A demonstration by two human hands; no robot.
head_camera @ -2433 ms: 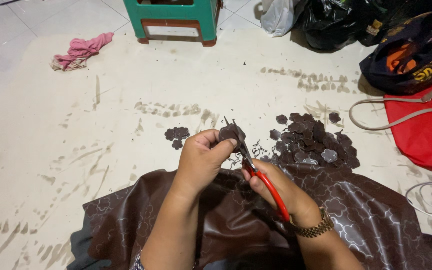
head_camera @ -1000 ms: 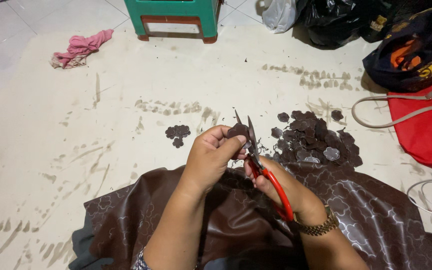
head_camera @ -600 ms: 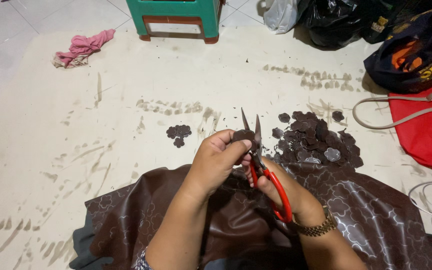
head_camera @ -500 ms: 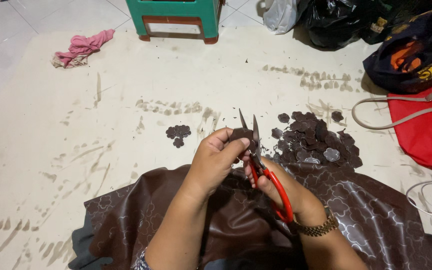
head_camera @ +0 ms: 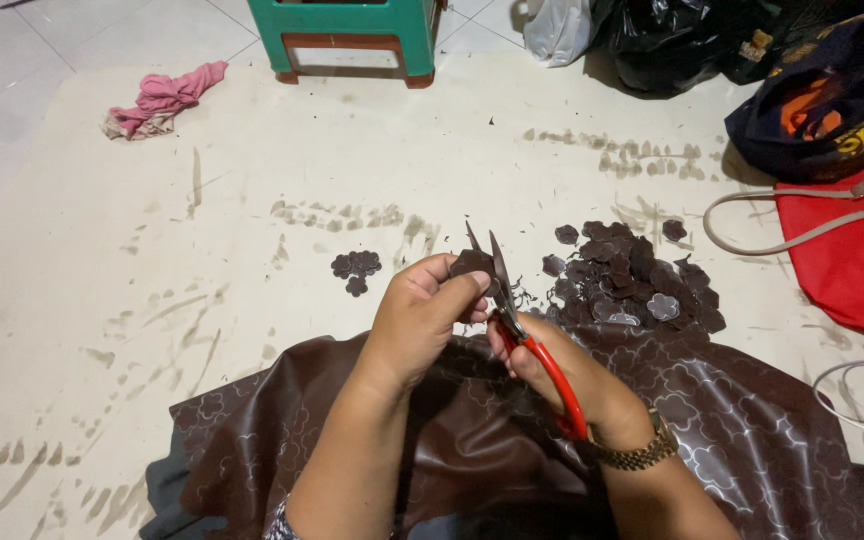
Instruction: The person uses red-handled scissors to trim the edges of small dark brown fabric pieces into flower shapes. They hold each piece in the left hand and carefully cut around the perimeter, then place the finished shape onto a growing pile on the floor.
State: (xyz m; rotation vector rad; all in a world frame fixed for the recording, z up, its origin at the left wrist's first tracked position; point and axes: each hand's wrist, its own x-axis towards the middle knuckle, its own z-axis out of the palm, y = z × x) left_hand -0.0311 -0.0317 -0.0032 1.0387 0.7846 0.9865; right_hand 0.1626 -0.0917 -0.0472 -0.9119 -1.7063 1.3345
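My left hand [head_camera: 420, 318] pinches a small dark brown cut-out piece [head_camera: 472, 264] by its edge. My right hand [head_camera: 564, 372] grips red-handled scissors [head_camera: 522, 330], whose blades point up and are slightly parted at the piece. A sheet of dark brown patterned faux leather [head_camera: 742, 430] lies over my lap beneath both hands. A pile of several dark flower-shaped cut-outs [head_camera: 632, 280] sits on the floor mat just right of the scissors. A few more cut-outs [head_camera: 355, 268] lie left of my hands.
A beige floor mat [head_camera: 252, 200] covers the tiles. A green plastic stool [head_camera: 352, 35] stands at the top, a pink rag [head_camera: 162, 98] at upper left. Black bags [head_camera: 672, 40], a dark bag [head_camera: 832, 100] and a red bag with a beige strap [head_camera: 852, 260] crowd the right.
The scissors' blades have opened and closed around the small piece while my left hand turned it slightly. Both hands stay in the same spot above the lap.
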